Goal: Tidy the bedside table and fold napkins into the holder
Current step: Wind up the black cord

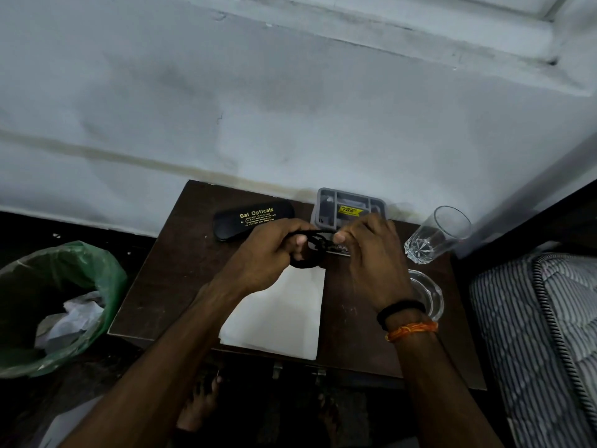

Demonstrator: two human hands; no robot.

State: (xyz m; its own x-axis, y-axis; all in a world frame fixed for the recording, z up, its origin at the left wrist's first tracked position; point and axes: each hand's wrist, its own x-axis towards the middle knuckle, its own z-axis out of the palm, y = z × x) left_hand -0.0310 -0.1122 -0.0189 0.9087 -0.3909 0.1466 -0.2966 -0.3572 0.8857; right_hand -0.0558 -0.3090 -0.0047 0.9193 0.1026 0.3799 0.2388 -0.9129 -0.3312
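Note:
Above the middle of the dark wooden bedside table (155, 286), both my hands hold a black cord (311, 250) wound into loops. My left hand (268, 253) grips the coil from the left. My right hand (371, 253) pinches a strand of it from the right. A stack of white napkins (281, 318) lies flat on the table under my hands, near the front edge. A grey compartment holder (347, 203) with a yellow label stands at the back against the wall. A black spectacle case (248, 218) with gold lettering lies to its left.
A clear drinking glass (436, 234) stands at the table's right side, with a glass dish (429, 292) in front of it. A bin lined with a green bag (64, 302) holds crumpled paper on the left. A striped mattress (542, 334) is on the right.

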